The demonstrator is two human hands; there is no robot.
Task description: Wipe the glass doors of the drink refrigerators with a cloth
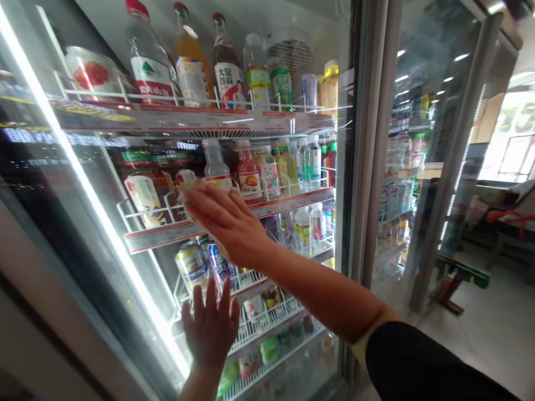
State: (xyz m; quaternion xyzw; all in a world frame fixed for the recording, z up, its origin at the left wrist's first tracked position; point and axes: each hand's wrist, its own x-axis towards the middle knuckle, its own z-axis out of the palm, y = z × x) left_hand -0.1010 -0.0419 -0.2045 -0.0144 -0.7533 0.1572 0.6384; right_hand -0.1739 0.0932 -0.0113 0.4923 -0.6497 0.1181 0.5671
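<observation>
A glass-fronted drinks cooler (83, 184) fills the left of the view. My right hand (225, 223) lies flat against the glass at the middle shelf, fingers stretched to the left; a pale blurred patch (186, 181) sits at the fingertips and I cannot make out what it is. My left hand (210, 326) is lower down, open with fingers spread and pointing up, palm on the glass in front of the cans (191, 267). Behind the glass stand tall bottles (146, 61) on the top shelf and smaller bottles (248, 170) on the middle one.
A grey door frame (368, 167) separates this cooler from a second glass door (401, 167) on the right. Beyond are the shop floor (493, 323), a green-footed stand (460, 275) and bright windows at the far right.
</observation>
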